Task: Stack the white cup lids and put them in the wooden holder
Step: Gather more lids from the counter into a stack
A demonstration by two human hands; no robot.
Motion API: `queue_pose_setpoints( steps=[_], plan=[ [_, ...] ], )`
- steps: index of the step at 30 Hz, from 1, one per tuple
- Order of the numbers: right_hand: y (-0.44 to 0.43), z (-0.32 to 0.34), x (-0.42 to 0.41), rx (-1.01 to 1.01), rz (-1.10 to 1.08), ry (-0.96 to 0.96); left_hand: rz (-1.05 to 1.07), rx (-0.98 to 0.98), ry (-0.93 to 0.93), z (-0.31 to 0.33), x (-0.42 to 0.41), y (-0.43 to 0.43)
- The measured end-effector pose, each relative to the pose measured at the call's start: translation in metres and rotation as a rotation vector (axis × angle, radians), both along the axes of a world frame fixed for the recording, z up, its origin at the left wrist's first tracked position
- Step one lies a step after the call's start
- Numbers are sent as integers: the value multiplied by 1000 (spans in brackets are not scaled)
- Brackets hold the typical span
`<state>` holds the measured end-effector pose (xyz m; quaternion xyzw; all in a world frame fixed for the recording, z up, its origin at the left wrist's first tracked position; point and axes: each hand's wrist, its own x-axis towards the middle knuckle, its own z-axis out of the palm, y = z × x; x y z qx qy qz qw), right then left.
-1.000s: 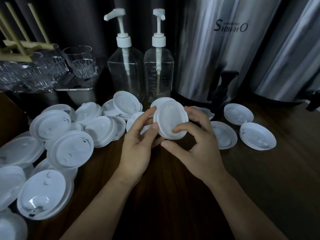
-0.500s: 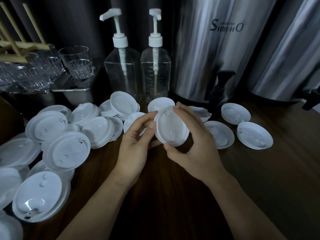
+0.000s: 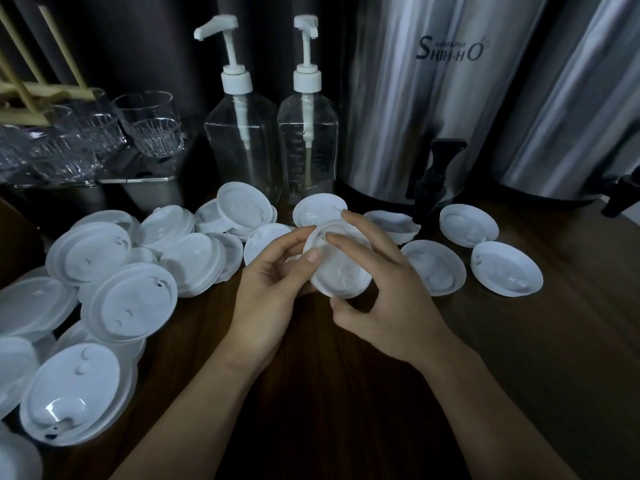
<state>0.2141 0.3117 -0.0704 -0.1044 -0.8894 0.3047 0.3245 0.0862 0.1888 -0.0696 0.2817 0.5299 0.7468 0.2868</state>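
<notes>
Dark wooden tabletop, bearing all below. Tall brushed-steel urn with black tap, back right. Loose round white plastic cup lids, heaped on my left, a few apart on my right. Two clear pump bottles, back centre. My left hand and right hand, fingertips pinching one tilted white lid by its rim, above the table's middle.

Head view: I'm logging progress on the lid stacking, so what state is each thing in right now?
Held cup lid: tilted, lifted off the table.
Left hand: gripping its left rim.
Right hand: gripping its right side.
Loose cup lids: scattered on the table, some overlapping.
Pump bottles: upright, capped.
</notes>
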Motion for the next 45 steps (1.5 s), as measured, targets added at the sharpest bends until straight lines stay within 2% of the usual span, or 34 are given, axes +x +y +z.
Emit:
queue_pose_setpoints(
  steps=[4,9,13,18,25,31,35,38,45],
  plan=[
    [1,0,3,-25,-42,11,1,11,1,1,3,2],
    [14,0,5,16,-351,65,79,-13,26,1,3,3],
    [18,-3,13,108,-653,-145,87,-44,61,0,5,4],
    [17,-4,21,67,-754,-305,76,-66,101,-1,6,3],
    [14,-1,25,86,-739,-316,58,-60,125,0,7,4],
    [8,3,23,222,-721,41,67,-112,209,-3,6,3],
    [7,-1,19,273,-534,162,52,-55,143,-2,6,3],
    [3,-2,16,257,-419,187,31,-30,97,-1,5,4],
    [-4,-4,12,247,-326,138,-47,-17,18,-5,0,4]
  ],
)
